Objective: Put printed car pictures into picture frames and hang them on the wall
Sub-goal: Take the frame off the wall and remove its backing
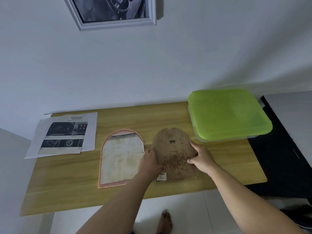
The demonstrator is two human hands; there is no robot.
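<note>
A brown arch-shaped backing board [173, 149] with a small metal hanger lies on the wooden table [70, 179]. My left hand [149, 160] grips its left edge and my right hand [201, 157] grips its right edge. Left of it lies an arch-shaped frame [120, 158] with an orange rim, a pale printed sheet inside it. Printed car pictures [65, 133] rest on white paper at the table's left end. A white rectangular frame [111, 11] with a dark car picture hangs on the wall above.
A clear box with a green lid [228, 115] stands at the table's back right corner. A black cabinet [283, 157] adjoins the table's right side. My bare foot [165, 222] shows on the white floor below the front edge.
</note>
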